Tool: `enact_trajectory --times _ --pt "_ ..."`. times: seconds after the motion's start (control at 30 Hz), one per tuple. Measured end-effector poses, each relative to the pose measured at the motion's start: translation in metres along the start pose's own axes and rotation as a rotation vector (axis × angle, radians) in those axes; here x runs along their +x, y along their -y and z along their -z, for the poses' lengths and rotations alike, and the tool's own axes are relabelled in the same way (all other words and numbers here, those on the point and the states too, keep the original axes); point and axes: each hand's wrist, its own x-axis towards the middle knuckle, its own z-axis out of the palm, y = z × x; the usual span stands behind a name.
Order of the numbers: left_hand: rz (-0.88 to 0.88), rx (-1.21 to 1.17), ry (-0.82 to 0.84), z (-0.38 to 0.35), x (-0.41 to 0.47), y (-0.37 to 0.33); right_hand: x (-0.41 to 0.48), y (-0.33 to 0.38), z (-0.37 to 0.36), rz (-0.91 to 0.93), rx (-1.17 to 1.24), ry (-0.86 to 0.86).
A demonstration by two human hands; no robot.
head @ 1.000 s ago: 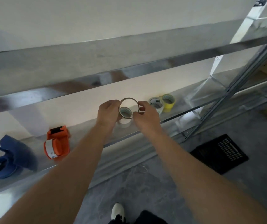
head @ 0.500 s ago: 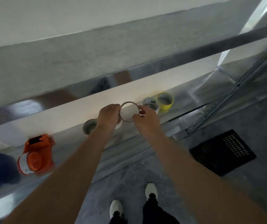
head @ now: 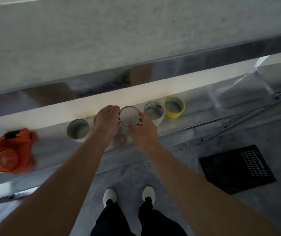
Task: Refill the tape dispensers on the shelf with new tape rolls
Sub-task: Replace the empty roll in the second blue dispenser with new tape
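Metal shelf (head: 204, 120) against a pale wall, grey floor below. Left hand (head: 107, 119) and right hand (head: 142, 130) each pinch an edge of a thin ring (head: 129, 116) just above the shelf, likely a spent core being checked. Fresh stock is just beside it: white roll (head: 154, 111) and yellow roll (head: 174, 107) to the right, grey roll (head: 77, 130) to the left. Orange dispenser (head: 14, 150) lies far left, well apart, not yet loaded.

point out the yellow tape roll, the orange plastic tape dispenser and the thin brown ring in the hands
yellow tape roll (head: 174, 115): head view, front outer wall
orange plastic tape dispenser (head: 17, 143): head view, orange body
thin brown ring (head: 129, 106): head view, top rim
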Motion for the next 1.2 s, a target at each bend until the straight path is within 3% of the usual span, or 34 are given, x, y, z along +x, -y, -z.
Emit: enact_trajectory --times 0.53,0.77,0.97,1.2 --pt "0.003 0.192 0.146 -0.019 0.020 -0.003 0.010 -0.012 -0.014 0.024 -0.068 0.072" --pt "0.061 0.162 0.186 -0.025 0.017 -0.004 0.014 -0.011 -0.011 -0.027 -0.046 0.147" --pt "0.005 0.139 0.206 -0.025 0.016 0.001 0.011 -0.004 0.011 -0.038 -0.063 0.216" --pt "0.027 0.064 0.148 -0.035 0.010 -0.019 0.010 -0.002 0.041 -0.051 -0.050 0.112"
